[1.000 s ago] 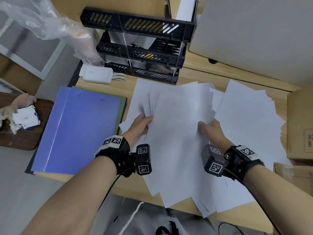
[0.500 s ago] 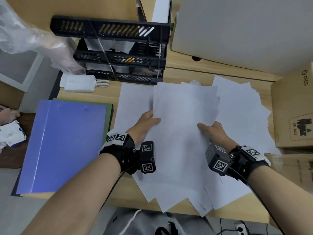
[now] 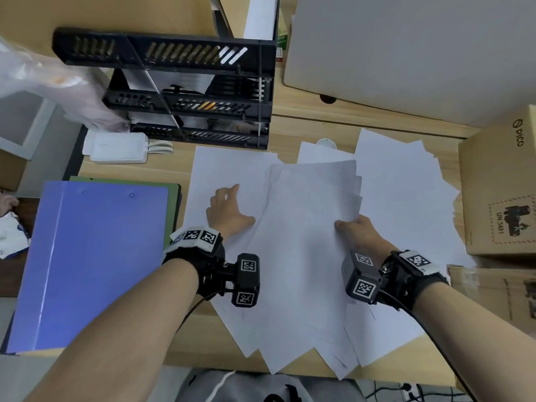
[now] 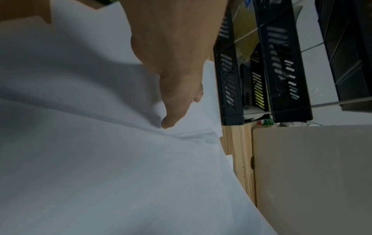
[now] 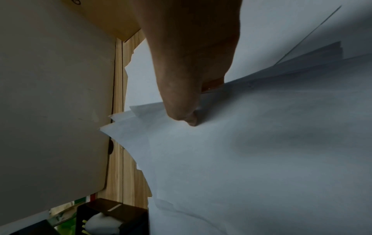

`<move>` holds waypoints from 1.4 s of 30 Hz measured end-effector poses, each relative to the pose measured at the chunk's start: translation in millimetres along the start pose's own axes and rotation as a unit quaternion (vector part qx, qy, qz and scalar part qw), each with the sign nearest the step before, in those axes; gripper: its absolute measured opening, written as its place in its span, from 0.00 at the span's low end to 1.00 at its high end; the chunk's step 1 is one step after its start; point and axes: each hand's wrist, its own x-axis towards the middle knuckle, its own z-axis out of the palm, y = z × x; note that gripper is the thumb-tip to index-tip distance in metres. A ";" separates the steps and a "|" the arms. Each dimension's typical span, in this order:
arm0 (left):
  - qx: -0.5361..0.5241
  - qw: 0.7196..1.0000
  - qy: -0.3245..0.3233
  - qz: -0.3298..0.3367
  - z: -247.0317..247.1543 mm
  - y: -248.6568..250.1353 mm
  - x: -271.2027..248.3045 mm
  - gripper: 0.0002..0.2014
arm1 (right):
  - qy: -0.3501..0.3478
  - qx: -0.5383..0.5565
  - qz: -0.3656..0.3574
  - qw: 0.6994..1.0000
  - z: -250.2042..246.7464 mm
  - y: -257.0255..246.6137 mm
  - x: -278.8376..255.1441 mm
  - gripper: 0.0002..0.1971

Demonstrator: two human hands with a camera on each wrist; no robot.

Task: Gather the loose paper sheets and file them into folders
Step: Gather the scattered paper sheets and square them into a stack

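Note:
White paper sheets lie scattered over the wooden desk (image 3: 304,129). My right hand (image 3: 352,229) pinches the right edge of a fanned stack of sheets (image 3: 307,227), thumb on top; the right wrist view shows the thumb (image 5: 185,117) pressing the stack (image 5: 251,159). My left hand (image 3: 229,210) rests spread on a single sheet (image 3: 226,166) lying flat to the left of the stack. In the left wrist view its thumb (image 4: 168,123) touches the paper (image 4: 100,159) at the stack's edge. A closed blue folder (image 3: 92,262) lies at the left on a green folder (image 3: 174,190).
More loose sheets (image 3: 406,192) spread to the right, reaching a cardboard box (image 3: 499,192). A black tiered tray rack (image 3: 185,105) and a white power bank (image 3: 116,147) stand behind. A large pale box (image 3: 406,53) fills the back right. A plastic bag (image 3: 43,79) hangs at the left.
My left hand has let go of the stack's left edge and moved left onto the flat sheet. The right hand keeps its pinch and has carried the stack slightly right.

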 end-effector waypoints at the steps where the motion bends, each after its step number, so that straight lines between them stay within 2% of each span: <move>1: 0.012 1.000 0.003 -0.004 2.4 1.6 2.1 0.50 | -0.010 -0.002 0.006 1.000 0.0 1.7 1.5 0.11; 6: 0.087 0.996 0.026 -0.001 6.6 8.5 8.5 0.58 | -0.036 0.006 0.018 0.999 -2.1 7.4 6.6 0.13; 11: 0.102 0.995 0.008 -0.018 1.5 20.7 15.3 0.58 | -0.037 0.016 0.025 0.999 -1.9 8.6 10.0 0.12; 13: 0.080 0.996 0.006 -0.026 0.2 24.0 18.7 0.48 | -0.035 0.024 0.025 0.999 -2.4 8.3 11.5 0.12; 15: 0.012 1.000 -0.009 -0.018 -1.4 26.5 21.2 0.33 | -0.024 0.029 0.019 0.999 -6.0 5.9 11.2 0.10; 17: -0.101 0.993 -0.059 0.000 -2.2 28.0 26.0 0.16 | -0.005 0.036 0.014 0.999 -12.4 2.9 10.5 0.07; 19: -0.201 0.974 -0.104 0.013 -6.0 33.4 25.8 0.06 | 0.011 0.062 0.011 0.998 -19.0 0.1 10.4 0.06; 22: -0.309 0.946 -0.094 0.004 -7.1 43.1 20.6 0.10 | 0.020 0.095 0.010 0.995 -24.3 -3.2 13.6 0.06; 23: -0.343 0.935 -0.088 -0.004 -5.5 43.8 18.4 0.06 | 0.016 0.100 0.009 0.995 -24.4 -4.8 14.2 0.06; 25: -0.394 0.916 -0.075 -0.027 -3.2 44.6 13.3 0.13 | 0.000 0.102 0.008 0.995 -23.6 -7.4 14.1 0.05; 28: -0.447 0.888 -0.095 -0.048 3.9 40.3 9.8 0.08 | -0.042 0.089 0.013 0.995 -17.5 -7.2 11.5 0.06; 32: -0.507 0.848 -0.127 -0.086 2.1 37.9 -0.5 0.08 | -0.040 0.093 0.015 0.995 -10.8 -3.3 8.1 0.10; 33: -0.512 0.843 -0.133 -0.103 0.8 36.8 -3.1 0.11 | -0.046 0.085 0.015 0.995 -9.5 -4.1 4.8 0.09; 35: -0.512 0.836 -0.157 -0.124 1.2 32.6 -5.0 0.32 | -0.046 0.075 0.007 0.996 -8.0 -5.7 -1.3 0.08; 36: -0.502 0.840 -0.171 -0.117 -0.4 32.7 -8.6 0.36 | -0.042 0.072 0.003 0.997 -6.6 -5.7 -2.3 0.07; 37: -0.496 0.844 -0.177 -0.097 -2.9 34.3 -12.9 0.32 | -0.034 0.071 -0.005 0.997 -5.1 -5.7 -3.2 0.07; 39: -0.493 0.848 -0.184 -0.061 -4.9 37.1 -19.6 0.15 | -0.007 0.077 -0.006 0.997 -2.4 -5.4 -2.6 0.11; 40: -0.492 0.850 -0.182 -0.049 -4.5 37.1 -22.6 0.13 | 0.010 0.075 0.000 0.997 -1.4 -5.7 -2.6 0.12; 42: -0.482 0.858 -0.172 -0.032 -2.9 36.3 -27.2 0.15 | 0.020 0.078 0.002 0.997 -0.4 -9.6 -6.4 0.08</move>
